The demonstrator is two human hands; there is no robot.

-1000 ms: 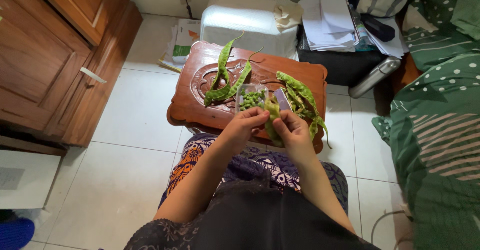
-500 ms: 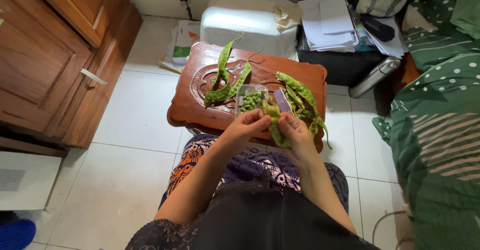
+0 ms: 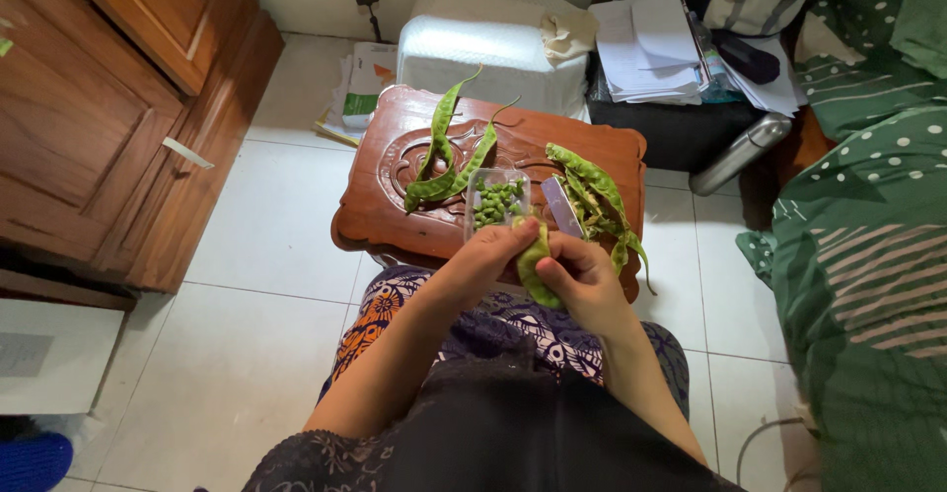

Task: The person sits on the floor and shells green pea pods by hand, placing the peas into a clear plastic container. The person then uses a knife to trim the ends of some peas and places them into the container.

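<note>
Both of my hands grip one green bean pod (image 3: 533, 265) just above my lap. My left hand (image 3: 485, 253) pinches its upper left side; my right hand (image 3: 584, 273) holds its right side, thumb pressed on it. Right behind them, on a small carved wooden table (image 3: 385, 211), stands a clear plastic tub (image 3: 496, 199) with several shelled green beans. Two long whole pods (image 3: 446, 157) lie left of the tub. A heap of opened pods (image 3: 595, 196) lies on its right, and a knife blade (image 3: 561, 205) rests between tub and heap.
A wooden cabinet (image 3: 109, 107) fills the left side. Behind the table sit a white plastic box (image 3: 493, 43), stacked papers (image 3: 646, 43) and a steel flask (image 3: 740, 152). A green dotted bedcover (image 3: 868, 236) lies at right. White floor tiles (image 3: 256, 255) surround the table.
My hands have drawn the pod slightly toward my lap and turned it; the right thumb now presses further onto the pod. Everything on the table stays where it was.
</note>
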